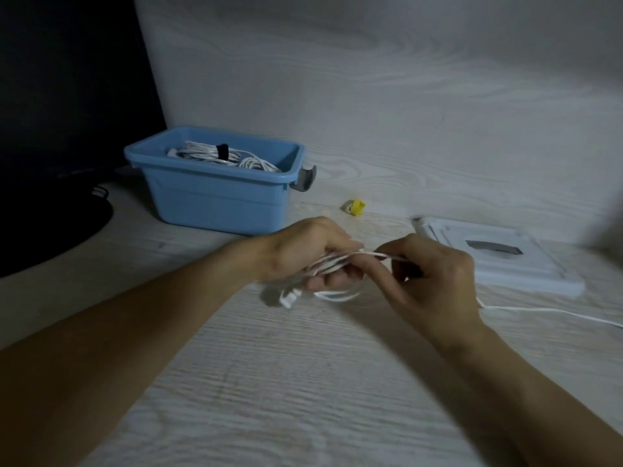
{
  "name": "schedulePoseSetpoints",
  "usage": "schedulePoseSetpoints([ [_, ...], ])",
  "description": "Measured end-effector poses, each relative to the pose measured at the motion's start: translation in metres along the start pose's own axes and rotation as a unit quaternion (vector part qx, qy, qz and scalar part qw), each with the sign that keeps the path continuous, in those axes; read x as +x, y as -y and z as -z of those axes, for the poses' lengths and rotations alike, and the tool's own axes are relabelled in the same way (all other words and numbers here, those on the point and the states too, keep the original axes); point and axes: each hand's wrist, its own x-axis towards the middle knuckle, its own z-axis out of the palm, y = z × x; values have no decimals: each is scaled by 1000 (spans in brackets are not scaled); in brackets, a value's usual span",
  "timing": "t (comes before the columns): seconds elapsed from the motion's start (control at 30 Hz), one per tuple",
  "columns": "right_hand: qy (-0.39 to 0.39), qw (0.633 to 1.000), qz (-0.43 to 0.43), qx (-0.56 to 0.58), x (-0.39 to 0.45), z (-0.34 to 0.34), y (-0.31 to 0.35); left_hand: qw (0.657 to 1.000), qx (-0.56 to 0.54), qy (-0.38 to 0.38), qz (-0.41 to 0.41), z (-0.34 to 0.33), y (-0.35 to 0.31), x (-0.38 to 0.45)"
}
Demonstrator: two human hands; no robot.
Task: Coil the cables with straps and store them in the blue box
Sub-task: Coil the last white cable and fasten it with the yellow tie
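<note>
My left hand (pixel 310 251) grips a bundle of white cable loops (pixel 332 264) just above the table, with a white plug (pixel 290 298) hanging below it. My right hand (pixel 435 274) pinches the same cable close beside the bundle. The loose end of the cable (pixel 553 311) trails off to the right across the table. The blue box (pixel 215 193) stands behind my left hand. Inside it lies a coiled white cable (pixel 215 155) bound with a black strap (pixel 222 150). A small yellow strap roll (pixel 355 207) lies on the table right of the box.
A flat white lid or tray (pixel 499 257) lies at the right, behind my right hand. A dark monitor (pixel 67 96) with its base fills the left side. A pale wood-grain wall rises close behind the box.
</note>
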Motion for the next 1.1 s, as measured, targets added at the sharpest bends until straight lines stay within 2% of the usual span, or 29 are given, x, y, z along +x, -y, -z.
schedulePoseSetpoints([
  [0.07,-7,1000,-6,-20,0,-2,-10,998,-44,16,46,2,0,0],
  [0.23,8,1000,17,-10,-1,-8,-17,997,20,-1,70,10,-6,-3],
  [0.33,27,1000,5,-12,1,-10,-15,996,-56,15,71,15,-13,-8],
  [0.4,40,999,-4,-27,0,-12,-15,988,-149,2,48,16,-17,-11],
  [0.5,82,994,-16,-70,-3,-17,-17,949,-308,-45,-46,19,-21,-11],
  [0.57,169,982,-35,-80,-9,-23,-15,921,-371,-72,-99,21,-23,-6],
  [0.63,269,961,-42,-44,-17,-30,-9,907,-384,-119,-124,19,-21,0],
  [0.7,314,949,-27,-17,-23,-36,-1,903,-366,-178,-134,15,-17,8],
  [0.83,336,940,46,-22,-26,-39,10,880,-364,-277,-128,13,-7,17],
  [0.97,326,940,101,-29,-23,-37,18,834,-369,-393,-118,16,-1,20],
  [1.1,312,942,112,-43,-24,-39,24,819,-408,-386,-119,10,5,26],
])
